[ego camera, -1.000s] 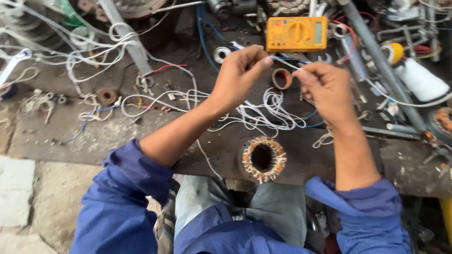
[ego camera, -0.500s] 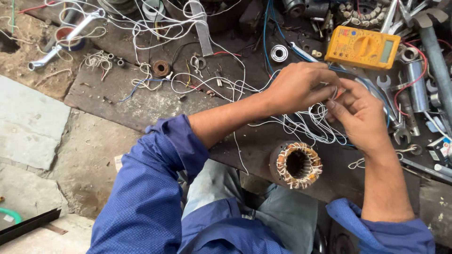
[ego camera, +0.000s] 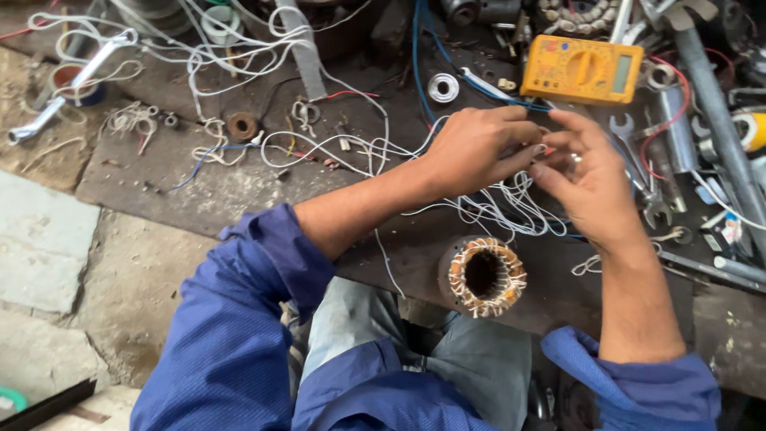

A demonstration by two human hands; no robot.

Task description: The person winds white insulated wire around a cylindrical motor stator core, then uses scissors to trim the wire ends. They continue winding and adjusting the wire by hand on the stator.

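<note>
The bench [ego camera: 239,183], a dark, grimy slab, carries everything here, and the work in hand looks like joining or stripping lead ends: both hands meet above it over a tangle of thin white wires [ego camera: 511,209] that run down to the stator [ego camera: 484,276], a copper-wound ring standing at the bench's near edge, just beside the person's knees. The left hand [ego camera: 471,150] is closed to a pinch, thumb and fingertips pressed on a wire end; the right hand [ego camera: 586,179] is curled nearly closed, fingertips meeting the left's on the same strands (exactly which wire each grips is too fine to tell). By my judgement the next move calls for a steady hold with 1 hand while the other works the tip, keeping the loose loops from snagging. Around them: a long grey pipe [ego camera: 714,112] at the right, a yellow multimeter [ego camera: 581,70] just beyond the hands, a spanner [ego camera: 638,164] under the right hand, and a small bearing [ego camera: 443,87] further back. The clutter of wires crowds the working space most.
</note>
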